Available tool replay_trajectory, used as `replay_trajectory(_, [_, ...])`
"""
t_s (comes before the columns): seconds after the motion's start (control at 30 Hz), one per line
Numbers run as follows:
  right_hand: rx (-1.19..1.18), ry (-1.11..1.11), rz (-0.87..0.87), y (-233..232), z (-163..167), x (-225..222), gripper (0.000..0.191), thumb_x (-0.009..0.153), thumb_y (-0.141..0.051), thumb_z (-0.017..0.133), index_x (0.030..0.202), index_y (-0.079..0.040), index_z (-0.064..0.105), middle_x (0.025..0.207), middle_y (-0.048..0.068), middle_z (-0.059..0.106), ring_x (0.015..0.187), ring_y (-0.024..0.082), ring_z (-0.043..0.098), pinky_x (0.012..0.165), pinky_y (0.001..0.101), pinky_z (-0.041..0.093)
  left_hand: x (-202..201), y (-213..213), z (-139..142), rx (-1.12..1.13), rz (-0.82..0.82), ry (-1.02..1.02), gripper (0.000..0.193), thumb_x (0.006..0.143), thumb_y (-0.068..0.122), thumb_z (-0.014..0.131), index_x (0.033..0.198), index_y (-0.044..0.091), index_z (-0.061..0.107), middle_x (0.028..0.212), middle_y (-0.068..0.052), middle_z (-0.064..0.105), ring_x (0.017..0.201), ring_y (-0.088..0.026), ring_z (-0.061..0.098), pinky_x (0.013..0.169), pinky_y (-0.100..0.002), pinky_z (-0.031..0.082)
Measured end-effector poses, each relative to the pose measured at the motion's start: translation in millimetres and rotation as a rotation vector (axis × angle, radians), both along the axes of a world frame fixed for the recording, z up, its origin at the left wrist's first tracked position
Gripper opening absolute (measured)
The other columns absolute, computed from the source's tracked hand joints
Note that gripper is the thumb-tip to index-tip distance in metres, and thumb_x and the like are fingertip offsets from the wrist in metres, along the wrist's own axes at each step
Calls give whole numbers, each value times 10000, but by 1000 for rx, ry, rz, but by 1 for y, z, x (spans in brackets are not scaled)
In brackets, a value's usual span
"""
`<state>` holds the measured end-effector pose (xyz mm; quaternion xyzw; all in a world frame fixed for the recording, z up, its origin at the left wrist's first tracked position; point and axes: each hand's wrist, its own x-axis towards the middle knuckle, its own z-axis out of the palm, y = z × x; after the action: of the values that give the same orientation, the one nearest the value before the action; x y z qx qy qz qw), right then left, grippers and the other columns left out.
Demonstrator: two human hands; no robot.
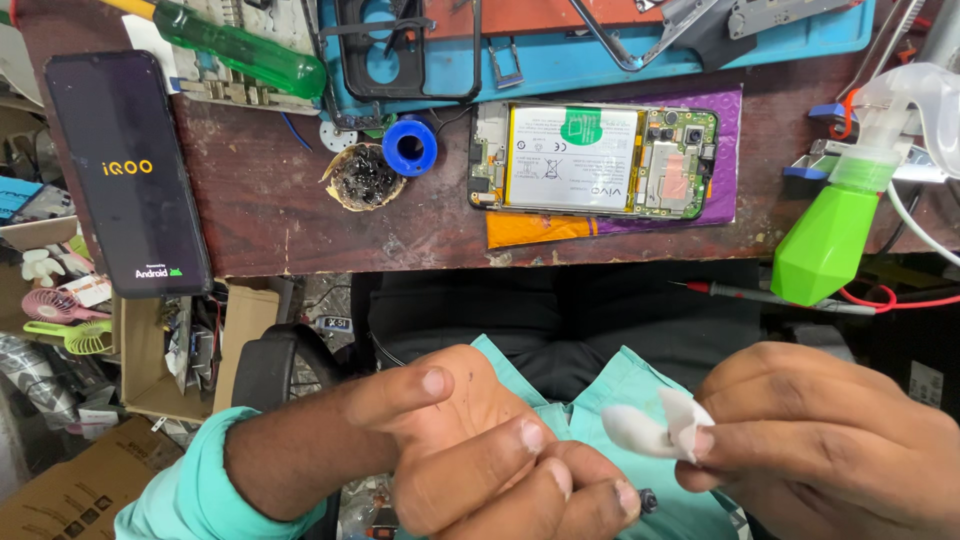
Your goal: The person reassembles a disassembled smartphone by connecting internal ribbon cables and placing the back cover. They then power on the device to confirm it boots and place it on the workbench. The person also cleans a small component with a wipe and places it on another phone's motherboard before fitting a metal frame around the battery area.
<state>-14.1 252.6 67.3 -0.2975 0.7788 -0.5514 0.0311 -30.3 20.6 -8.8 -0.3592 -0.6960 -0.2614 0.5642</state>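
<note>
While my right hand (820, 440) pinches a small wad of white cotton (655, 425) between thumb and fingers (715, 440), my left hand (490, 460) is curled closed around a tiny dark part (647, 497) that peeks out at the fingertips, both held low over my lap and well short of the bench (300, 200). I judge the wipe goes best with the left grip firm and steady, the cotton dabbing lightly so the little piece does not slip and drop between my knees. The opened phone (595, 160) lies on the bench, with the green spray bottle (835, 225) at its right edge.
</note>
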Motion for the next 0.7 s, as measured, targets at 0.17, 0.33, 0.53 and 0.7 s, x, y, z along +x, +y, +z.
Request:
replay_trajectory(0.17, [-120, -287, 72, -3, 4, 7, 233, 812, -109, 814, 996, -1, 719, 850, 66, 730, 749, 162, 751, 652, 287, 614, -1, -2, 4, -48, -14, -28, 45, 1001, 389, 616, 999, 421, 647, 945, 147, 394, 982, -63, 415, 913, -445, 383])
replay_trajectory(0.33, [-151, -433, 132, -3, 4, 5, 164, 845, -80, 786, 973, 9, 734, 815, 85, 755, 737, 168, 759, 631, 287, 599, 0, 1, 2, -50, -2, -36, 53, 997, 377, 602, 1018, 418, 629, 959, 147, 394, 998, -58, 422, 909, -447, 379])
replay_trajectory(0.53, [-127, -384, 82, -5, 5, 5, 151, 806, -59, 792, 926, 12, 734, 800, 84, 746, 733, 175, 746, 619, 284, 598, 5, 7, -3, -24, 27, -22, 65, 983, 344, 597, 1002, 396, 632, 956, 143, 395, 990, -66, 425, 844, -458, 370])
replay_trajectory(0.7, [-83, -359, 15, -4, 4, 10, 135, 789, -59, 811, 889, -4, 741, 792, 71, 737, 745, 179, 717, 610, 276, 605, 6, 24, -10, 77, 85, 43, 54, 959, 389, 634, 913, 418, 638, 889, 170, 404, 929, -56, 438, 805, -454, 388])
